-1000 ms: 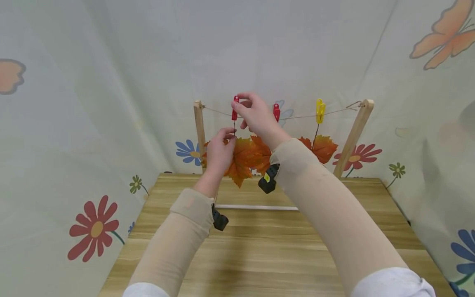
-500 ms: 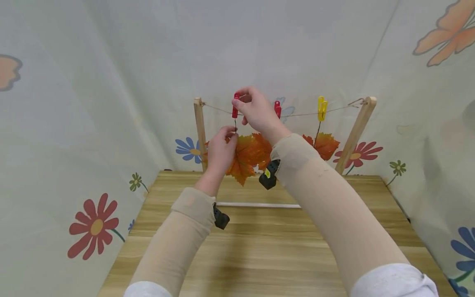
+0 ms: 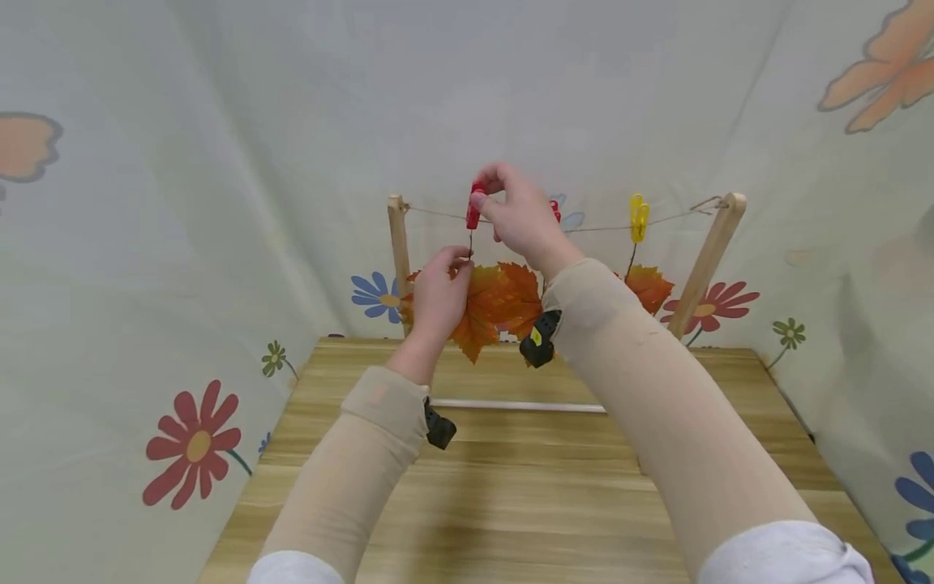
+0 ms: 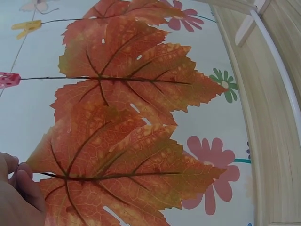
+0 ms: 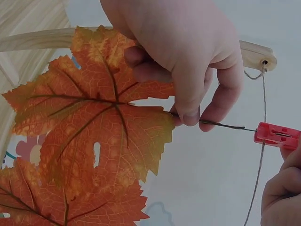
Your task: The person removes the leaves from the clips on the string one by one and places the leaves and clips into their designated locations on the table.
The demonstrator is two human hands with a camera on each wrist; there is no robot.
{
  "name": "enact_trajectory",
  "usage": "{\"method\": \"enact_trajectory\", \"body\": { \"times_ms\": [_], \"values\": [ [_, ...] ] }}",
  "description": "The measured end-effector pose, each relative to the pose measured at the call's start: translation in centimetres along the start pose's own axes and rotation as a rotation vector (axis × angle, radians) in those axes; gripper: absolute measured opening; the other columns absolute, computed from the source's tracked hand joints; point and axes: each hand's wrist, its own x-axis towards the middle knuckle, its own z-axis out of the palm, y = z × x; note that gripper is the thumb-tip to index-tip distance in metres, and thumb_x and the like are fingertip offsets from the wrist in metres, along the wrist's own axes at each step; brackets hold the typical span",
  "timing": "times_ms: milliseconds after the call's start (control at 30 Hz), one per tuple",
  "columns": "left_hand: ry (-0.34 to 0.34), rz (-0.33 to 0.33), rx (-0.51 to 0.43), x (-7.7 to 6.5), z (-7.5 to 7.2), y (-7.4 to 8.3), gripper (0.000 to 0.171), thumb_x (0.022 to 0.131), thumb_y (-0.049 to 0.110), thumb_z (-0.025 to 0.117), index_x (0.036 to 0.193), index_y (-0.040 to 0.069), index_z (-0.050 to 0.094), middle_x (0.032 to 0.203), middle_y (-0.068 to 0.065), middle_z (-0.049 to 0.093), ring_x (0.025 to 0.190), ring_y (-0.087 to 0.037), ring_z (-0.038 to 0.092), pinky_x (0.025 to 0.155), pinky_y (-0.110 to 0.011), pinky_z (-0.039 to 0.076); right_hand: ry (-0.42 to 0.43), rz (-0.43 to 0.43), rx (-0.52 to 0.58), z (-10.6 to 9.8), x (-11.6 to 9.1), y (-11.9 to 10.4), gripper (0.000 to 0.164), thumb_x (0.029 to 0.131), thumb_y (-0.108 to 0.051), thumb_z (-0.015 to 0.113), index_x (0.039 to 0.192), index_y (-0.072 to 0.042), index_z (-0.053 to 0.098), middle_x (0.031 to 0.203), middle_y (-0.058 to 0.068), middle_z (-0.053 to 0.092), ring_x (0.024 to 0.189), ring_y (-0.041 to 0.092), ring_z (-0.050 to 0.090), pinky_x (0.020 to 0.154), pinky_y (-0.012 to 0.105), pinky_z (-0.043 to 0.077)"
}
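Note:
My left hand (image 3: 441, 294) pinches the thin dark stem (image 5: 225, 125) of an orange maple leaf (image 5: 108, 108) between thumb and fingers. Above it, my right hand (image 3: 527, 223) grips a red clothespin (image 3: 473, 207) by its upper end. That clothespin sits at the twine (image 5: 263, 99), its lower end meeting the tip of the stem. Farther right along the line are another red clothespin (image 3: 555, 210), partly behind my right hand, and a yellow clothespin (image 3: 639, 219). Leaves hang by their stems from both, seen overlapping in the left wrist view.
The twine runs between two wooden posts, one on the left (image 3: 399, 251) and one on the right (image 3: 708, 264). A white rod (image 3: 518, 405) lies low across the frame, over the wood-grain table (image 3: 540, 519). Behind hangs a flower-printed backdrop (image 3: 292, 122).
Both hands keep their holds. My right hand has shifted slightly rightward with the red clothespin, which leans a little more, and now covers more of the second red clothespin.

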Motion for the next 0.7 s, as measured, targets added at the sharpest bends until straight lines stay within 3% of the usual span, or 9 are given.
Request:
{"method": "enact_trajectory", "body": {
  "times_ms": [467, 700],
  "values": [
    [-0.021, 0.03, 0.022, -0.3, 0.5, 0.4, 0.022, 0.095, 0.019, 0.055, 0.113, 0.012, 0.064, 0.107, -0.006, 0.066, 0.096, -0.021, 0.058, 0.083, -0.036, 0.048, 0.071, -0.022, 0.022, -0.9, -0.6, 0.2, 0.017, 0.095, -0.023, 0.052, 0.111, -0.017, 0.049, 0.112, -0.001, 0.052, 0.058, 0.026, 0.048, 0.058, 0.031, 0.047],
    [-0.03, 0.005, -0.025, -0.6, 1.0, 0.2, 0.021, 0.095, 0.019, 0.055, 0.113, 0.012, 0.064, 0.11, -0.004, 0.065, 0.1, -0.02, 0.058, 0.085, -0.036, 0.048, 0.093, -0.007, 0.045, -1.3, -0.9, 0.3, 0.019, 0.095, -0.023, 0.052, 0.113, -0.016, 0.048, 0.112, -0.001, 0.052, 0.058, 0.025, 0.047, 0.059, 0.03, 0.047]
  ]
}}
